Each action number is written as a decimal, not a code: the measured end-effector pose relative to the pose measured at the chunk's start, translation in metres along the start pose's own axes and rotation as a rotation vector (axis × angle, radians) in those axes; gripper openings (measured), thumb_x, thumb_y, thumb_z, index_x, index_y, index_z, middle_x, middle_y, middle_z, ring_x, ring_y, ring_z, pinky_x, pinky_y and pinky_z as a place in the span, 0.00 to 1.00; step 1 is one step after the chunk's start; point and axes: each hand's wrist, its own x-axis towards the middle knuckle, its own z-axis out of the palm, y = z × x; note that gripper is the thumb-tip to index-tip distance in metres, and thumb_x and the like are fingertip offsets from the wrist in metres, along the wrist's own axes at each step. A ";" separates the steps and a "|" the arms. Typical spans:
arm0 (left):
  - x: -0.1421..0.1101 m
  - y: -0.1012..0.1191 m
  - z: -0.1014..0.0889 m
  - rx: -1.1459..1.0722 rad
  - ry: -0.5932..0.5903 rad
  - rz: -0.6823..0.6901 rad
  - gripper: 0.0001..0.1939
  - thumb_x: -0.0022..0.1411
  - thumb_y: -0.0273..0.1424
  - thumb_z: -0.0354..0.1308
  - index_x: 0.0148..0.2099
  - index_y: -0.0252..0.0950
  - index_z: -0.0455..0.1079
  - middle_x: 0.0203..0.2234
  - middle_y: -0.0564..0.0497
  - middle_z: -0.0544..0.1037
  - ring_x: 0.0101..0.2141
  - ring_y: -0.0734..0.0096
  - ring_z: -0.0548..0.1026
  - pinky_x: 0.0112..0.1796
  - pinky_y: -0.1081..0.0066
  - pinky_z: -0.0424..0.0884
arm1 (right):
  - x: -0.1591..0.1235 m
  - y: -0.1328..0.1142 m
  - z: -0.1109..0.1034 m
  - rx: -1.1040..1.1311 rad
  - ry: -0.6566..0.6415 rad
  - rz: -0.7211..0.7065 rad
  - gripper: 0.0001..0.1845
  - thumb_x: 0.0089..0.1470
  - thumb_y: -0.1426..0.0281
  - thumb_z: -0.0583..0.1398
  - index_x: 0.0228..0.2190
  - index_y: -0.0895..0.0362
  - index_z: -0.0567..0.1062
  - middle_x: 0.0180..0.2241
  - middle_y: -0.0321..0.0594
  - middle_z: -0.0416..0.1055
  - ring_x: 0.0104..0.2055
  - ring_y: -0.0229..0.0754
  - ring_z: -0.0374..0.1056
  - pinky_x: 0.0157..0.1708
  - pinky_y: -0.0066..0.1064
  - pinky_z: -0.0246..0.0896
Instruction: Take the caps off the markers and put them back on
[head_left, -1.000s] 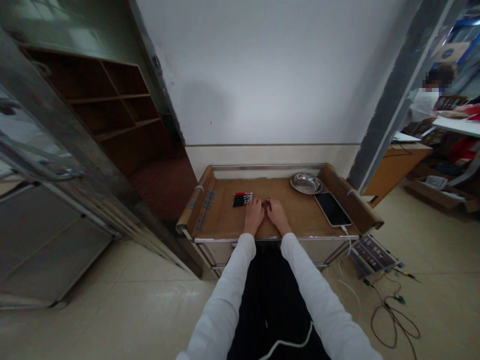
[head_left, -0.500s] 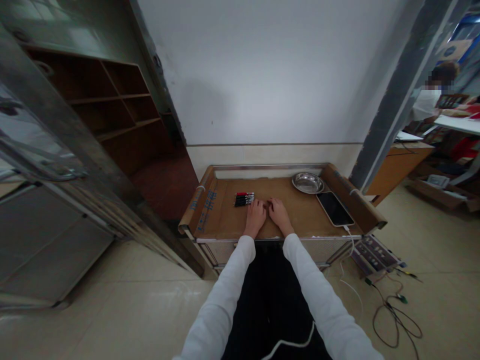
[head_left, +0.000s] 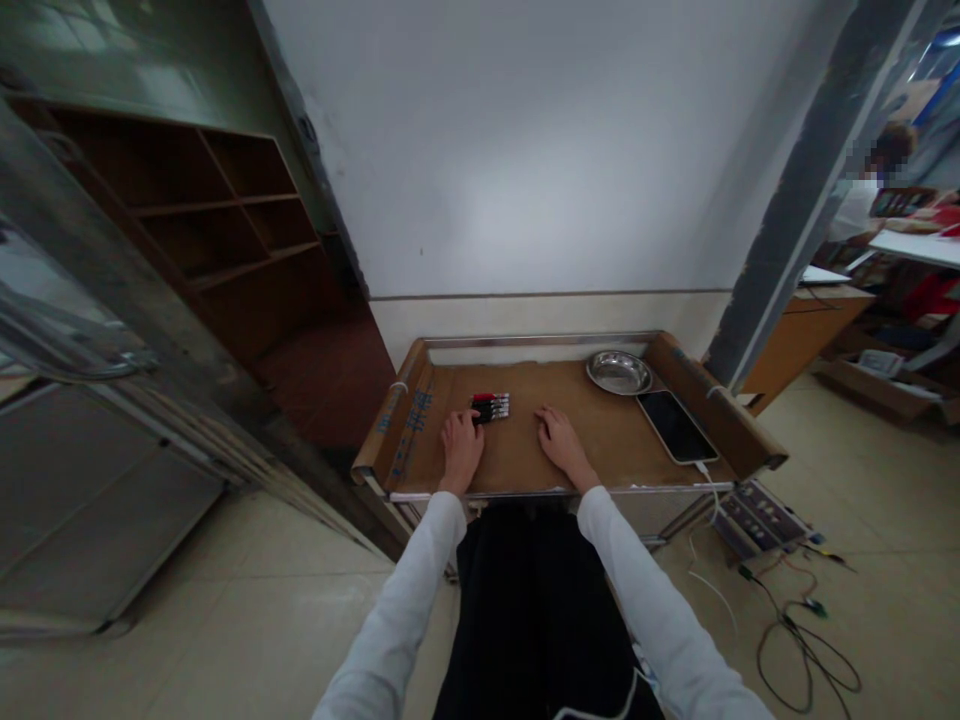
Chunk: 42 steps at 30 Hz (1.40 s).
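Note:
Several slim pieces with silvery ends [head_left: 492, 407], one red and the others black, lie side by side on the brown cardboard lining [head_left: 525, 460] of a small cart. They are too small for me to name the kind. My left hand [head_left: 463, 446] is at the left end of this row, its thumb and forefinger closed around the end of the nearest black piece. To the right of the row, apart from it, my right hand [head_left: 561, 438] rests on the cardboard with loosely bent fingers and nothing in it.
A round steel dish [head_left: 619, 371] stands at the back right of the cart. Beside it a phone [head_left: 677, 427] lies with a white cable [head_left: 706, 474] plugged in. On the floor at right are an electrical box [head_left: 765, 520] and loose wires. A person [head_left: 859, 205] sits farther off.
My left hand has moved left, from the silvery ends of the row to its other end. My right hand stays near its place, now farther from the left. The row lies straighter.

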 end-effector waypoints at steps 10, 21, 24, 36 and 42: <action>0.006 -0.002 0.005 -0.335 -0.160 0.212 0.06 0.62 0.29 0.55 0.41 0.38 0.70 0.39 0.49 0.75 0.45 0.65 0.71 0.49 0.63 0.66 | 0.014 -0.009 -0.016 0.303 0.021 0.082 0.15 0.58 0.68 0.51 0.39 0.56 0.76 0.40 0.43 0.74 0.44 0.43 0.68 0.46 0.36 0.62; 0.060 0.063 0.016 -0.991 -0.205 0.075 0.16 0.53 0.26 0.62 0.46 0.34 0.69 0.41 0.47 0.76 0.39 0.70 0.74 0.44 0.68 0.70 | 0.036 0.010 -0.022 1.226 -0.147 0.550 0.17 0.45 0.60 0.62 0.36 0.56 0.76 0.29 0.36 0.74 0.23 0.33 0.63 0.23 0.26 0.55; 0.073 0.076 0.008 -1.037 -0.196 0.136 0.14 0.52 0.27 0.63 0.43 0.34 0.70 0.42 0.46 0.76 0.39 0.70 0.74 0.44 0.67 0.70 | 0.037 0.015 -0.026 1.392 -0.164 0.650 0.13 0.44 0.63 0.63 0.33 0.56 0.77 0.29 0.36 0.74 0.25 0.32 0.64 0.26 0.26 0.58; 0.081 0.056 0.021 -0.800 -0.046 0.100 0.05 0.56 0.24 0.60 0.37 0.34 0.72 0.35 0.47 0.76 0.36 0.69 0.74 0.41 0.67 0.70 | 0.030 0.022 -0.022 1.266 0.018 0.571 0.17 0.39 0.66 0.67 0.35 0.56 0.77 0.30 0.36 0.75 0.31 0.35 0.69 0.36 0.30 0.65; 0.050 0.064 0.041 -0.180 -0.074 0.374 0.05 0.58 0.24 0.58 0.38 0.36 0.70 0.36 0.47 0.75 0.42 0.60 0.71 0.47 0.59 0.65 | 0.028 0.018 -0.013 0.763 0.150 0.258 0.09 0.47 0.67 0.62 0.33 0.56 0.75 0.36 0.40 0.75 0.40 0.40 0.70 0.45 0.35 0.64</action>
